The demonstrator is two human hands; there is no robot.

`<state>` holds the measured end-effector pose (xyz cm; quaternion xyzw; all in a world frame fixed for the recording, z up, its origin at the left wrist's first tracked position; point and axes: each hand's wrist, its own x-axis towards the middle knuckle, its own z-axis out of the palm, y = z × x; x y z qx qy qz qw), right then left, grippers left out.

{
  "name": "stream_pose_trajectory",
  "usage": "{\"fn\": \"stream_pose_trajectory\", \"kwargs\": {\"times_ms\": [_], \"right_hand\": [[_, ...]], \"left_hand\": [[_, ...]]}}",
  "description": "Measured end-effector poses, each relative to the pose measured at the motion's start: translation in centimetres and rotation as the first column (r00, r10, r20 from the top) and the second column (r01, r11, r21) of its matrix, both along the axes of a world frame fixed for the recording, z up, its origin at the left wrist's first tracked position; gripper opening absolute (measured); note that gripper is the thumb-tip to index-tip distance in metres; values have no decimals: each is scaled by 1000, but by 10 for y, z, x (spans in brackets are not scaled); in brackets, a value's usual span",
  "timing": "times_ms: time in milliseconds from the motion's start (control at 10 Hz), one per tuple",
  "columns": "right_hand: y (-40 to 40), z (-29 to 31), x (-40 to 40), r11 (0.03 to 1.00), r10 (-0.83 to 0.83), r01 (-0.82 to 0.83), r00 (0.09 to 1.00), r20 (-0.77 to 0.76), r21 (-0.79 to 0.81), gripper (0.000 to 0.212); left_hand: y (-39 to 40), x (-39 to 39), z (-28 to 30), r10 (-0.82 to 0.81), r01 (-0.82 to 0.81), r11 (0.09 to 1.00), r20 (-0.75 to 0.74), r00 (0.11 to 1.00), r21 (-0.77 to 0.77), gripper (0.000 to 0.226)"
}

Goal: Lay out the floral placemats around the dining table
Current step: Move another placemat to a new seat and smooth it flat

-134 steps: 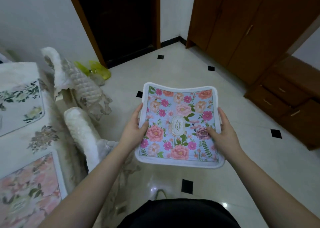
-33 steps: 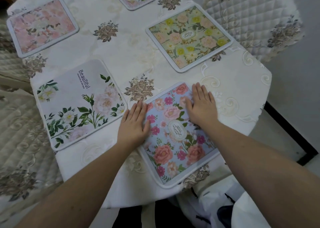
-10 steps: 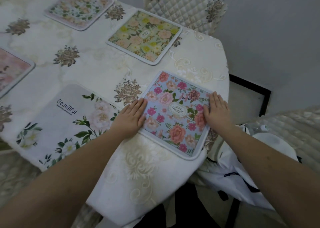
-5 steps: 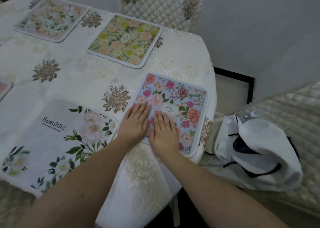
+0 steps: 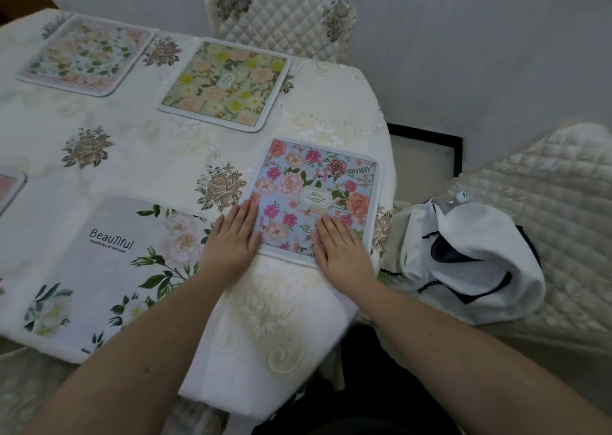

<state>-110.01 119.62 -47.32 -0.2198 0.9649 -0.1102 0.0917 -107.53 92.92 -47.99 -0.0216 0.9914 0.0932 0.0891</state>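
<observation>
Head view: flat hands press rounded-square blue floral placemat on embroidered tablecloth.

- Watching my feed here: both forearms are bare all the way to the bottom edge, no sleeves anywhere.
- left hand has no rings, no watch, no wristband that I can spot.
- right hand is the same, plain, nails short.
- Dark, black-looking clothing shows low down between the arms.
</observation>
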Motion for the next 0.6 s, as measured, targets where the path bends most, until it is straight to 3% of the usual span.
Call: {"fn": "stream_pose_trajectory", "kwargs": {"times_ms": [400,600], "right_hand": [[66,37,22,979,-55,11,976,212,203,57],[86,67,54,981,-166,132,952,256,145,59]], "left_hand": [[-15,34,31,-21,74,972,230,973,-225,64],[31,33,68,-3,97,968,371,929,-233,66]]}}
